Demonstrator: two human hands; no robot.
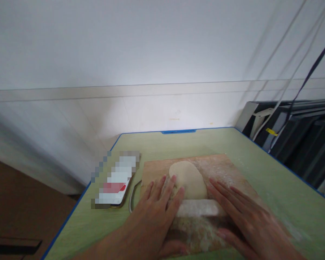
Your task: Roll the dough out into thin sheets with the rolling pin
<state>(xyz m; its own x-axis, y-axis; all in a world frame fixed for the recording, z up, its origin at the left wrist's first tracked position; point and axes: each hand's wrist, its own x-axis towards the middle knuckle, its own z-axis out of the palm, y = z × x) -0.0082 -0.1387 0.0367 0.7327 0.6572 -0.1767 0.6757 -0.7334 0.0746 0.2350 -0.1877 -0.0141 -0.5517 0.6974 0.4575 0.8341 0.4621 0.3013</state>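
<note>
A flattened sheet of pale dough (188,178) lies on a floured wooden board (213,164). Across its near edge sits a flour-dusted rolling pin (199,208), running left to right. My left hand (157,213) rests over the pin's left end, fingers stretched forward, their tips beside or on the dough's left edge. Over the right end lies my right hand (249,216), its fingers extended and pointing to the dough's right side. Both palms hide the ends of the pin. Neither hand is wrapped round it.
The board lies on a green table (141,144) with a blue edge. Left of the board is a phone-like, partly blurred object (116,182), beside a curved metal handle (130,198). Dark panels (300,133) and hanging cables (307,81) stand at the right. A white wall is behind.
</note>
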